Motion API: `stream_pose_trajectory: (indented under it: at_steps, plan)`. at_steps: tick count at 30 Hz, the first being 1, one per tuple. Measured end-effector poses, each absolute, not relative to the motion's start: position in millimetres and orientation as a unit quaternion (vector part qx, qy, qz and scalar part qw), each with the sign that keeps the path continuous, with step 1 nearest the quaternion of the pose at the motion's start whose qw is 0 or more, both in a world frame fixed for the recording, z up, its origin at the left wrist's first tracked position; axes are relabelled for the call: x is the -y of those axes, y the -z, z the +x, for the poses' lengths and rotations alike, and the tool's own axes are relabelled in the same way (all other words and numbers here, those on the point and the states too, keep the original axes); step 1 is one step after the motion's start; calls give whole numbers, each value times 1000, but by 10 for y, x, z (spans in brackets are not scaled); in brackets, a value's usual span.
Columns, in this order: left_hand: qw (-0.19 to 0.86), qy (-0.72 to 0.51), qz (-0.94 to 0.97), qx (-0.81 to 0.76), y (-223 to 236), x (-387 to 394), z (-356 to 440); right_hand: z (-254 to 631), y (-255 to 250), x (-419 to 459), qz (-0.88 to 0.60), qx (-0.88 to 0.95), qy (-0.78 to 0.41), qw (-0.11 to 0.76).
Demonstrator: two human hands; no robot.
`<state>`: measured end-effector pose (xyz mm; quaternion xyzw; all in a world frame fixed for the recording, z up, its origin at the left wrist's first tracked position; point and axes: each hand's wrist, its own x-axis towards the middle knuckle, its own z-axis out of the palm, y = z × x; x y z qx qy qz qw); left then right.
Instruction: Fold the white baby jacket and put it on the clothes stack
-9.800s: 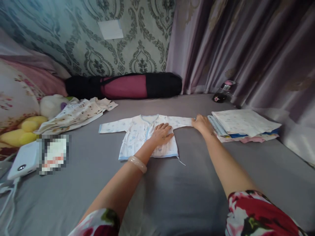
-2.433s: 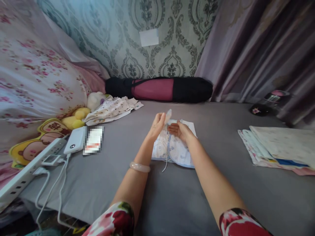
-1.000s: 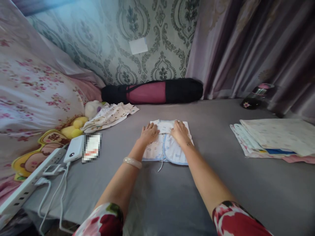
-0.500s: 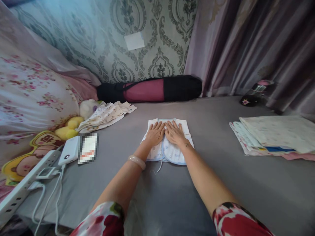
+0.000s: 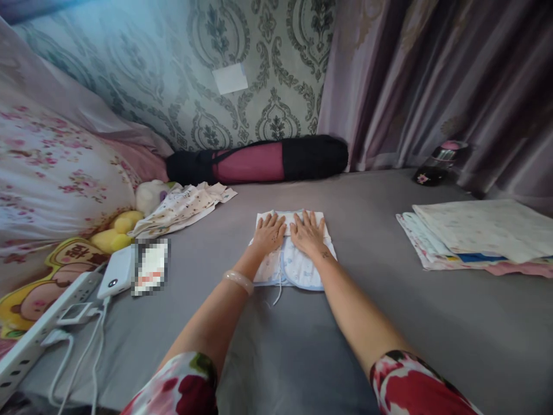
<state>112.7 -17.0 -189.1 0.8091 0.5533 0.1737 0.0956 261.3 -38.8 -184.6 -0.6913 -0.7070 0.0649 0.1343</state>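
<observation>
A small white baby shirt (image 5: 302,270) with pale blue edging and a faint print lies folded on the grey sheet. A thin white tie hangs from its lower edge. My left hand (image 5: 269,233) rests palm down on the upper left part of the shirt, fingers stretched out. On the upper right part, my right hand (image 5: 307,233) lies flat with its fingers spread. A narrow strip of white cloth shows between the two hands. Parts of the shirt under my palms are hidden.
A stack of folded cloths (image 5: 484,230) lies at the right. Crumpled printed clothing (image 5: 184,210), a white power bank (image 5: 116,272), a power strip (image 5: 47,308) and cables are at the left. A black and pink long bag (image 5: 254,161) lies along the wall.
My hands have moved slightly apart on the shirt, the right one's fingers reaching nearer its top edge. The whole view has shifted a little.
</observation>
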Motion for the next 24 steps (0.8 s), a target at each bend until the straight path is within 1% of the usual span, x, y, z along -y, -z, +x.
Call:
stream_pose_trajectory:
  at_steps: [4, 6, 13, 18, 24]
  plan:
    - [30, -69, 817, -572, 1920, 212, 1145, 2618, 1874, 382, -700, 700, -74, 118]
    - [12, -44, 817, -575, 1914, 215, 1149, 2619, 1882, 374, -701, 699, -72, 120]
    - [22, -21, 821, -570, 1807, 188, 1145, 2624, 1853, 371, -701, 699, -85, 117]
    - [-3, -46, 798, -601, 1806, 184, 1094, 2654, 1865, 372, -735, 658, -22, 163]
    - [7, -49, 792, -609, 1872, 194, 1074, 2672, 1960, 349, -746, 647, -19, 156]
